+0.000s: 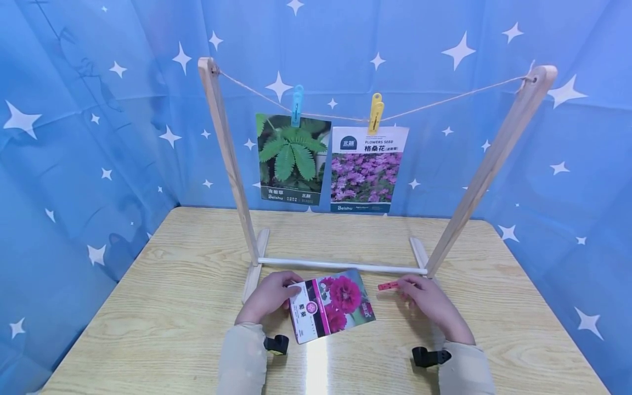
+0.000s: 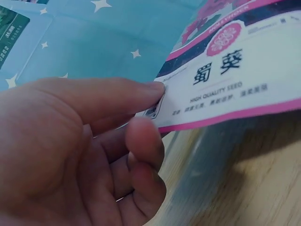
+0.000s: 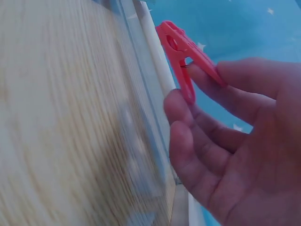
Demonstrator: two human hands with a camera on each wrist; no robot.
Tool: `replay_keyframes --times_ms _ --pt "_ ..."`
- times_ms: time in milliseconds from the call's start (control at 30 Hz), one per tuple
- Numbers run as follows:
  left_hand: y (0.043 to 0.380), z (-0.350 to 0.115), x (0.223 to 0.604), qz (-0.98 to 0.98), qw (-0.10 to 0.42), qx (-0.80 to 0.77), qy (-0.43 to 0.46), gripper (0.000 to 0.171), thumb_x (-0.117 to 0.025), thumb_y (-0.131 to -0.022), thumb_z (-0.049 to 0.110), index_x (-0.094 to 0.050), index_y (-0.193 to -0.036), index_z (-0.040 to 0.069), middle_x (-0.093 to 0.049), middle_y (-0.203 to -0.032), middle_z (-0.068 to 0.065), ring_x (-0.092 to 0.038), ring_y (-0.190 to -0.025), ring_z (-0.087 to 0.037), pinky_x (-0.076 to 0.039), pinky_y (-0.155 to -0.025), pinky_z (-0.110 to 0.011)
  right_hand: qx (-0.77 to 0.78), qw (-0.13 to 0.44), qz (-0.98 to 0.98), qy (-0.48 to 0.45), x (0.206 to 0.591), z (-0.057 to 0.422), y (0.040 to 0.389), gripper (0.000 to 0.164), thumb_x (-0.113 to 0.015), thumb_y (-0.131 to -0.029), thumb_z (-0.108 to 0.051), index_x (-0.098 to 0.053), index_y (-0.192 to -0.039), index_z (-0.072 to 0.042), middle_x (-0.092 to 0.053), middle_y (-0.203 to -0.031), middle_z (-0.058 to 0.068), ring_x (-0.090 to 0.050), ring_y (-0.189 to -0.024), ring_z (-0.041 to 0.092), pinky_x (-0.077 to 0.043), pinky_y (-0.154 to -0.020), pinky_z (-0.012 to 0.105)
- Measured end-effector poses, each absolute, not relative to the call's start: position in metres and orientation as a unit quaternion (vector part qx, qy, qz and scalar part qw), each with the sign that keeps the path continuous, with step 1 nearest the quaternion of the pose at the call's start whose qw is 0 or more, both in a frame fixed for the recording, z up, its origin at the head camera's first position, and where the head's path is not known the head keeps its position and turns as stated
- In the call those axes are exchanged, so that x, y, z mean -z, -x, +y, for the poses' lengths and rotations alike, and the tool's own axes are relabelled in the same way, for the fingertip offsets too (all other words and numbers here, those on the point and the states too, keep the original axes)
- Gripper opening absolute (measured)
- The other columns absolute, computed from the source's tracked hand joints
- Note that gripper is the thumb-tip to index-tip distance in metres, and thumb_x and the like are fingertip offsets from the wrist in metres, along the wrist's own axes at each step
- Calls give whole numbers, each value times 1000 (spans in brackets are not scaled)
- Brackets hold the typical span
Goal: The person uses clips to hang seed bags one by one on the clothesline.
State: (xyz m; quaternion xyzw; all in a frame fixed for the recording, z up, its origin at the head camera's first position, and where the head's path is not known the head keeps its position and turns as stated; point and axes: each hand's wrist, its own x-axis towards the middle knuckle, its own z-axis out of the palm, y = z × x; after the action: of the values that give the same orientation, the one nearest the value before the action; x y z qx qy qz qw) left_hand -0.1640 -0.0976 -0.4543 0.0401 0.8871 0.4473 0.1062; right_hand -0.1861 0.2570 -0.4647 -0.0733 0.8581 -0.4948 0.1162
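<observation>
My left hand (image 1: pixel 272 296) pinches the white end of a seed packet (image 1: pixel 332 305) with pink flowers, thumb on top near its corner. In the left wrist view the seed packet (image 2: pixel 225 80) tilts up over the wood surface, and the other fingers of the left hand (image 2: pixel 89 141) curl beneath. My right hand (image 1: pixel 427 302) holds a red clothespin (image 1: pixel 388 286) by its handle end, tip toward the packet. Seen from the right wrist, thumb and fingers are on the handles of the clothespin (image 3: pixel 181 52).
A wooden frame (image 1: pixel 229 164) carries a sagging string (image 1: pixel 454 100). From it hang a green-leaf packet (image 1: pixel 291 159) under a blue clothespin (image 1: pixel 297 106) and a purple-flower packet (image 1: pixel 366 175) under a yellow clothespin (image 1: pixel 376 114). A white rod (image 1: pixel 340 266) joins the feet above the table (image 1: pixel 158 307).
</observation>
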Motion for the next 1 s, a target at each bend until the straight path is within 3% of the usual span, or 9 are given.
replay_keyframes --times_ms 167,400,667,1000 --pt "163 -97 451 879 107 -464 -40 19 -56 -87 15 -61 -106 13 -59 -80 -2 -54 -54 -15 -46 -52 -31 510 102 852 54 461 258 186 41 -47 -89 -44 -59 -101 -7 -57 -88 15 -55 -76 28 -47 -65 37" --pt "164 -98 452 868 108 -481 -55 19 -56 -88 15 -61 -106 13 -60 -80 -2 -54 -55 -15 -47 -52 -32 512 80 855 38 459 259 186 46 -47 -86 -51 -58 -105 -11 -58 -90 12 -53 -76 29 -44 -62 37" --pt "165 -98 451 864 113 -487 -56 18 -57 -87 18 -61 -104 15 -60 -81 -2 -56 -58 -16 -47 -54 -31 535 59 842 42 455 259 184 44 -48 -87 -48 -57 -107 -10 -57 -95 14 -53 -84 32 -46 -72 40" --pt "165 -97 452 853 114 -505 -65 17 -57 -88 18 -60 -103 14 -59 -82 -4 -57 -56 -17 -48 -54 -32 536 37 843 43 455 260 185 43 -45 -89 -47 -58 -105 -9 -58 -94 13 -54 -80 31 -46 -71 41"
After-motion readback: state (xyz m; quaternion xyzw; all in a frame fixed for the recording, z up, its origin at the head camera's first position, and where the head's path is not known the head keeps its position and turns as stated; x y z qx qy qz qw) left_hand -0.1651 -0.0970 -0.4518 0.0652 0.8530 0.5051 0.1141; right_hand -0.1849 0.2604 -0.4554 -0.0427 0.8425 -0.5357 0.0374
